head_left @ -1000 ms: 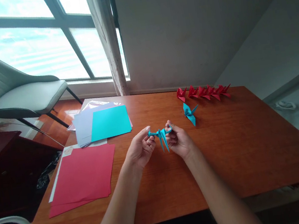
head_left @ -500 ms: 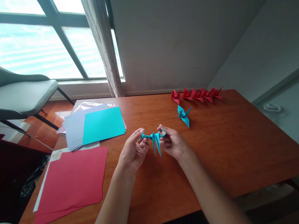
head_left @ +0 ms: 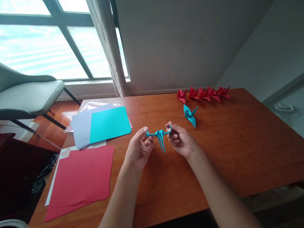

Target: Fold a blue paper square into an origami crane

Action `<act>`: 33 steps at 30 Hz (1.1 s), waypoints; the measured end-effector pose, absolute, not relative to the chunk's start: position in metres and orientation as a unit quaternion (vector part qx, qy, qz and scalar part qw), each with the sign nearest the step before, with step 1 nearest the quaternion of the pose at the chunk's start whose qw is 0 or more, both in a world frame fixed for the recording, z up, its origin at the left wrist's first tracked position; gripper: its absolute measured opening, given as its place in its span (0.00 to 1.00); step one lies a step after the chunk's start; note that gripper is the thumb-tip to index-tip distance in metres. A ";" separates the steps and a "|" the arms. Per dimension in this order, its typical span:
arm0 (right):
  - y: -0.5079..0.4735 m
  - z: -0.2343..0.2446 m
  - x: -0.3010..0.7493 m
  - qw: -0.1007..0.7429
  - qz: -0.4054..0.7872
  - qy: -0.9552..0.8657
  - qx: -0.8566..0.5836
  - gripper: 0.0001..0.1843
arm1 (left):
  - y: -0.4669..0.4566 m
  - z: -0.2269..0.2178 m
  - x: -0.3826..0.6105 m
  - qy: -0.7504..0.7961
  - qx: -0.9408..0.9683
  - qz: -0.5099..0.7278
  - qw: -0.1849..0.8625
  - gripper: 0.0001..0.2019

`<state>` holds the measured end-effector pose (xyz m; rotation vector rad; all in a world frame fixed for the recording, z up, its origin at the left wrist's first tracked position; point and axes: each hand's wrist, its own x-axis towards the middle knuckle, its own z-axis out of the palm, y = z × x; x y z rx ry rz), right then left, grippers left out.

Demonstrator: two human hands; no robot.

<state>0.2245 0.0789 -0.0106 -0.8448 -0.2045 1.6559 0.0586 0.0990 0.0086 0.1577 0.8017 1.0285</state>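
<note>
A blue origami crane (head_left: pixel 160 137) hangs between my two hands above the middle of the wooden table (head_left: pixel 165 199). My left hand (head_left: pixel 139 148) pinches the end of one wing, fingers closed. At the other wing's end, my right hand (head_left: pixel 182 140) is closed on the paper. The wings are drawn out sideways, and two narrow points hang down from the centre. Beyond my right hand stands another blue paper crane (head_left: pixel 190 115), touched by neither hand. Several red paper cranes (head_left: pixel 204 93) form a row behind it.
Red paper sheets (head_left: pixel 81 176) lie at the left front. Behind them are blue sheets (head_left: pixel 109 124) on top of pale grey ones (head_left: pixel 81 130). A grey chair (head_left: pixel 26 98) stands beyond the table's left edge, near the window. A wall (head_left: pixel 171 31) rises behind the table.
My right hand has moved slightly away from the left, and the crane's wings look straighter and more spread. Its two hanging points are closer together. The whole view has shifted a little.
</note>
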 end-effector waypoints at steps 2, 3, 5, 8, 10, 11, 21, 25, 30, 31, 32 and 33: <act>0.079 -0.011 0.222 0.595 0.707 -0.098 -0.369 0.12 | 0.099 0.009 0.058 0.372 0.074 0.484 0.789 0.07; 0.079 -0.011 0.221 0.596 0.705 -0.103 -0.371 0.12 | 0.098 0.009 0.058 0.371 0.074 0.486 0.788 0.08; 0.078 -0.011 0.219 0.597 0.701 -0.110 -0.375 0.13 | 0.098 0.009 0.059 0.371 0.075 0.490 0.786 0.08; 0.078 -0.011 0.218 0.595 0.699 -0.120 -0.378 0.12 | 0.097 0.009 0.059 0.372 0.077 0.490 0.785 0.09; 0.077 -0.011 0.218 0.592 0.700 -0.124 -0.379 0.12 | 0.097 0.009 0.059 0.373 0.079 0.489 0.785 0.09; 0.077 -0.011 0.218 0.589 0.702 -0.125 -0.379 0.12 | 0.097 0.009 0.059 0.373 0.080 0.488 0.785 0.09; 0.080 -0.012 0.222 0.590 0.707 -0.063 -0.384 0.06 | 0.097 0.005 0.061 0.369 0.087 0.485 0.788 0.06; 0.084 -0.012 0.224 0.603 0.704 -0.020 -0.375 0.09 | 0.097 0.002 0.065 0.358 0.085 0.483 0.795 0.02; 0.084 -0.009 0.222 0.630 0.692 -0.004 -0.351 0.09 | 0.097 0.003 0.067 0.327 0.063 0.524 0.784 0.03; 0.083 -0.009 0.220 0.634 0.692 -0.006 -0.345 0.09 | 0.097 0.004 0.067 0.320 0.060 0.532 0.781 0.03; 0.083 -0.008 0.219 0.639 0.692 -0.010 -0.335 0.09 | 0.096 0.005 0.067 0.314 0.057 0.539 0.779 0.04; 0.082 -0.008 0.217 0.645 0.692 -0.013 -0.323 0.10 | 0.096 0.006 0.067 0.307 0.055 0.545 0.778 0.04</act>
